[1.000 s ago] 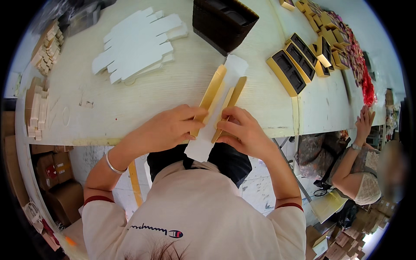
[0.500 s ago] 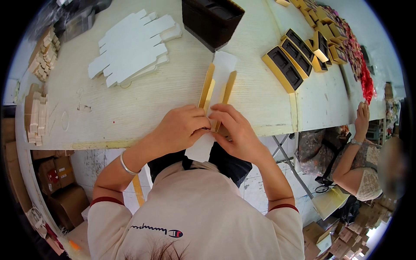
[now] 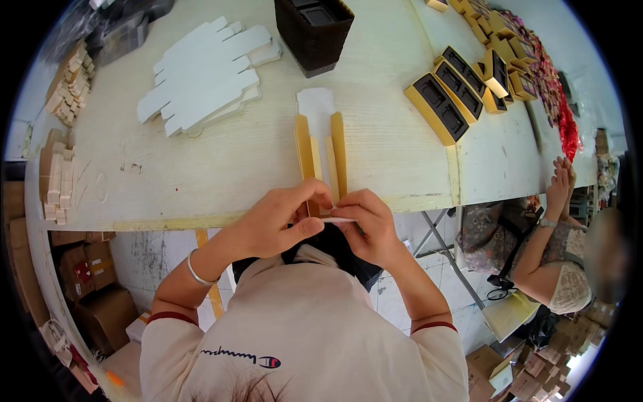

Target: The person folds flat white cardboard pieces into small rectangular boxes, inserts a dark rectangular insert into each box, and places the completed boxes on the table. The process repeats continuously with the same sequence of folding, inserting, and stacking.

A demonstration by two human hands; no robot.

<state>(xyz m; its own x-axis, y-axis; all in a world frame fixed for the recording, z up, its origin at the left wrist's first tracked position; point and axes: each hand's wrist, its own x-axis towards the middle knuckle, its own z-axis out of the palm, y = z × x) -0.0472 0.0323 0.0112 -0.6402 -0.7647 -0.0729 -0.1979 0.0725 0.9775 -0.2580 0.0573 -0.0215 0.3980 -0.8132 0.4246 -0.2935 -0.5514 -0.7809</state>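
Note:
A half-folded gold and white cardboard box (image 3: 337, 153) lies lengthwise in front of me, its long gold side walls standing up. At the far end its white flap (image 3: 315, 102) lies flat. My left hand (image 3: 284, 218) is closed on the near left corner, fingers bent over the wall and thumb along the near edge. On the near right corner, my right hand (image 3: 368, 224) pinches the white end flap (image 3: 337, 220), which is folded up and seen edge-on. The fingers partly hide that end, which reaches past the table's front edge.
Flat white box blanks (image 3: 201, 77) are stacked at the back left. A dark bin (image 3: 313, 37) holding black trays stands beyond the box. Gold boxes with black inserts (image 3: 437, 107) sit to the right. Another person's hand (image 3: 561, 181) is at the far right beside red material (image 3: 569, 134).
The box has shifted left and toward me and now points straighter ahead. Its near end flap has come up from hanging down. The dark bin has moved slightly left.

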